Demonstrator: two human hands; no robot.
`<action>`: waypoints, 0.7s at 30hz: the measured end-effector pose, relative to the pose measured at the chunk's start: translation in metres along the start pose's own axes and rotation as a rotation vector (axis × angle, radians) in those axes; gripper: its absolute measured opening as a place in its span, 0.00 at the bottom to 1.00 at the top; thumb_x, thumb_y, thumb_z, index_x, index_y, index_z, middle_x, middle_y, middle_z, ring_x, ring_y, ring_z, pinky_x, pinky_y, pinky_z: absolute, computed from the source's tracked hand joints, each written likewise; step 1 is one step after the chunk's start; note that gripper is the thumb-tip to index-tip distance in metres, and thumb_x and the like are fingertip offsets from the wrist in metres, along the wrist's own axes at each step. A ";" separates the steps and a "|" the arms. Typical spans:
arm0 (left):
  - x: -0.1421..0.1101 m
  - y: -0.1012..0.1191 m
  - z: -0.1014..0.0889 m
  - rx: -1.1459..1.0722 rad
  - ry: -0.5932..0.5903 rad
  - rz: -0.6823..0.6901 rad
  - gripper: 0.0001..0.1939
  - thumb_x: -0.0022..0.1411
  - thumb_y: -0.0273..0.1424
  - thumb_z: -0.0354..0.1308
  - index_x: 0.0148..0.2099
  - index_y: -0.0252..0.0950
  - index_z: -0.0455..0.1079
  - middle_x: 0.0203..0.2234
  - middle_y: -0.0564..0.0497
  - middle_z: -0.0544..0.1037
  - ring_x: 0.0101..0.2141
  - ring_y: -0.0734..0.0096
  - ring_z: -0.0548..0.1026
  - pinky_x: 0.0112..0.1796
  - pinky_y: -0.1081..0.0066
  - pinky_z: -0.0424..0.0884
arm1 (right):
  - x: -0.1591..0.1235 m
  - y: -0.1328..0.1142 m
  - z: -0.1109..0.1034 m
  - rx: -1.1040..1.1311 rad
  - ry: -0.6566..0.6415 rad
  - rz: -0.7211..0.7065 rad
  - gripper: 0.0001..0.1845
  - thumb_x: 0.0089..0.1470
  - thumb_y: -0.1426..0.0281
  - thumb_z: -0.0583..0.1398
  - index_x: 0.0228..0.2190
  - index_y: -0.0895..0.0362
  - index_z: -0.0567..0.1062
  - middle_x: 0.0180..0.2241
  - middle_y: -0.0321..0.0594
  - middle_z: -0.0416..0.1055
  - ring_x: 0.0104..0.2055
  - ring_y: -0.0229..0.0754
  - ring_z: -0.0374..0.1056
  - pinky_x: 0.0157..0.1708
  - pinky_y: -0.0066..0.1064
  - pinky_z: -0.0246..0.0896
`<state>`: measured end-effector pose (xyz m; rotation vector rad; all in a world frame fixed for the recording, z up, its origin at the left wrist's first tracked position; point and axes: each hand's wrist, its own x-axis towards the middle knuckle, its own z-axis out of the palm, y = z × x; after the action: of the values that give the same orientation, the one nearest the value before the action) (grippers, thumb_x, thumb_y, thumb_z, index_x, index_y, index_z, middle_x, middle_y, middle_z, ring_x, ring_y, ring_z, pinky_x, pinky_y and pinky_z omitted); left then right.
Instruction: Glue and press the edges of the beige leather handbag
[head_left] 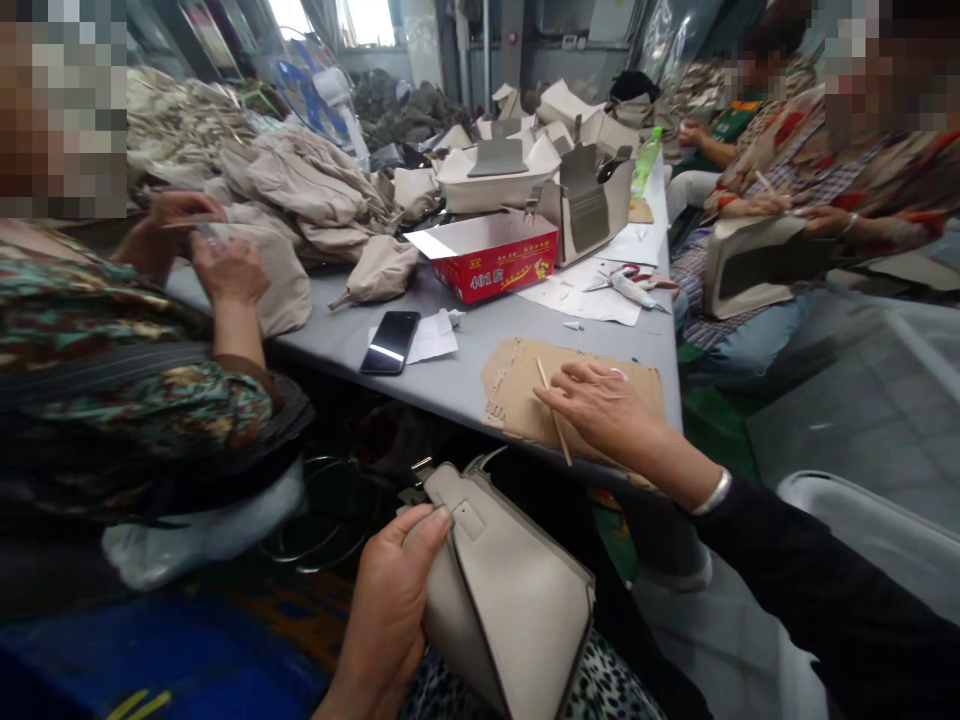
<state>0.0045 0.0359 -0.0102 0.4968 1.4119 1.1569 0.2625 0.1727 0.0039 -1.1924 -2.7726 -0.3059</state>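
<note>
My left hand (401, 590) grips the edge of a beige handbag (517, 585) near its top corner, thumb on the front side. The bag is tilted over my lap and shows a small tab, dark edge lines and a metal buckle at the top. My right hand (596, 405) is over a piece of brown cardboard (502, 375) at the table's near corner. Its fingers close around a thin wooden stick (561, 440), whose lower end reaches past the cardboard's front edge. Part of the grip is hidden.
On the grey table lie a phone (390, 342) on paper, a red box (495, 262), pliers (634, 282) and a green bottle (646, 165). More bags (592, 205) are heaped behind. Co-workers sit at left and right, handling beige pieces. A white plastic chair (832, 490) stands right.
</note>
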 end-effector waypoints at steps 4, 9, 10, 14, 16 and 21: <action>-0.001 0.016 -0.013 0.025 -0.074 -0.002 0.19 0.47 0.42 0.76 0.33 0.32 0.80 0.22 0.48 0.80 0.24 0.65 0.77 0.27 0.73 0.73 | -0.013 -0.051 -0.010 0.616 0.221 -0.034 0.17 0.69 0.73 0.55 0.56 0.54 0.74 0.51 0.47 0.75 0.50 0.50 0.67 0.51 0.43 0.60; -0.003 0.041 -0.030 0.159 -0.257 -0.056 0.17 0.48 0.40 0.75 0.33 0.31 0.81 0.23 0.47 0.80 0.21 0.68 0.74 0.23 0.75 0.69 | -0.009 -0.112 0.010 1.634 0.093 0.076 0.18 0.72 0.59 0.53 0.56 0.53 0.73 0.53 0.43 0.71 0.48 0.43 0.69 0.44 0.33 0.66; -0.004 0.043 -0.031 0.191 -0.280 -0.059 0.16 0.48 0.40 0.75 0.32 0.31 0.81 0.23 0.46 0.80 0.20 0.69 0.73 0.22 0.75 0.68 | -0.007 -0.120 0.015 1.785 0.033 0.108 0.20 0.71 0.55 0.54 0.54 0.54 0.73 0.49 0.43 0.72 0.43 0.41 0.69 0.39 0.31 0.66; -0.008 0.042 -0.033 0.249 -0.300 -0.052 0.15 0.49 0.40 0.73 0.30 0.32 0.80 0.19 0.48 0.77 0.19 0.71 0.70 0.21 0.77 0.65 | -0.010 -0.140 0.028 2.189 -0.072 0.246 0.21 0.63 0.50 0.62 0.43 0.55 0.73 0.32 0.33 0.65 0.29 0.34 0.60 0.31 0.24 0.60; -0.010 0.039 -0.034 0.251 -0.291 -0.056 0.15 0.49 0.41 0.73 0.30 0.32 0.80 0.19 0.48 0.77 0.19 0.70 0.70 0.21 0.76 0.65 | -0.015 -0.144 0.030 2.301 -0.102 0.274 0.21 0.60 0.51 0.65 0.42 0.54 0.71 0.31 0.31 0.61 0.28 0.33 0.57 0.30 0.22 0.58; -0.010 0.035 -0.035 0.324 -0.344 -0.056 0.17 0.51 0.43 0.72 0.33 0.32 0.81 0.24 0.46 0.80 0.23 0.67 0.73 0.24 0.75 0.67 | -0.023 -0.146 0.035 2.450 -0.280 0.262 0.26 0.53 0.47 0.69 0.39 0.55 0.71 0.28 0.31 0.62 0.27 0.34 0.58 0.28 0.23 0.58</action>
<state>-0.0365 0.0295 0.0186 0.8365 1.3036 0.7551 0.1716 0.0665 -0.0544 -0.4755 -0.9492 2.3058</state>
